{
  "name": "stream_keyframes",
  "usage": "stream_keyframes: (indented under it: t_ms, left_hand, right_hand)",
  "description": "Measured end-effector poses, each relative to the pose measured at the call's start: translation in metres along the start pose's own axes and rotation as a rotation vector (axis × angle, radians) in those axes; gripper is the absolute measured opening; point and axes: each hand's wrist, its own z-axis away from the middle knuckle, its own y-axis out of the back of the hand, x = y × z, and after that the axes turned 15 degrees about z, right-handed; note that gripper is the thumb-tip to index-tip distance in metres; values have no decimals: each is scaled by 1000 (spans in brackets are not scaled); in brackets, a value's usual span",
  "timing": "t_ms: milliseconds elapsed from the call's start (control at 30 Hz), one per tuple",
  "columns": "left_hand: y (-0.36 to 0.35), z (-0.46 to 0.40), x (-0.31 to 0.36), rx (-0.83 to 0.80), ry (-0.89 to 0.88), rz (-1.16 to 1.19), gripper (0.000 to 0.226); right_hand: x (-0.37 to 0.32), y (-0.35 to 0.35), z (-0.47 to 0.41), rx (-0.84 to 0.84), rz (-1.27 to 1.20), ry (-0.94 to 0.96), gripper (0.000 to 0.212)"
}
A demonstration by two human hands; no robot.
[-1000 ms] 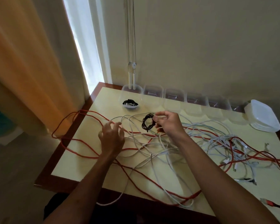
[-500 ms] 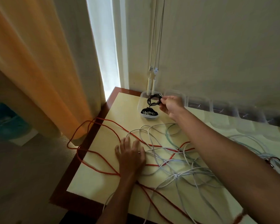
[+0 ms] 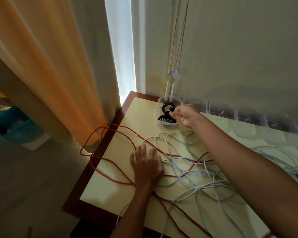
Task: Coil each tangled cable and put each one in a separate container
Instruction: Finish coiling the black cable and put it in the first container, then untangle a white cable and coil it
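black coil (image 3: 167, 106), red cable (image 3: 117, 167), yellow table (image 3: 110, 184)
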Motion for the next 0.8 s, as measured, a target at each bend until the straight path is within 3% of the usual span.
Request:
stream_keyframes:
  t_ms: [233, 533, 700, 800]
  left_hand:
    - [7, 1, 4, -24, 23, 11, 52]
    - [19, -5, 8, -217, 100, -8, 48]
    - [31, -4, 50, -181, 185, 32, 47]
    - [24, 5, 77, -207, 147, 17, 47]
  right_hand:
    - [54, 54, 88, -60, 257, 214, 15]
    - [191, 143, 183, 280, 387, 270, 15]
    - [246, 162, 205, 340, 654, 260, 30]
    - [257, 160, 216, 351, 760, 268, 19]
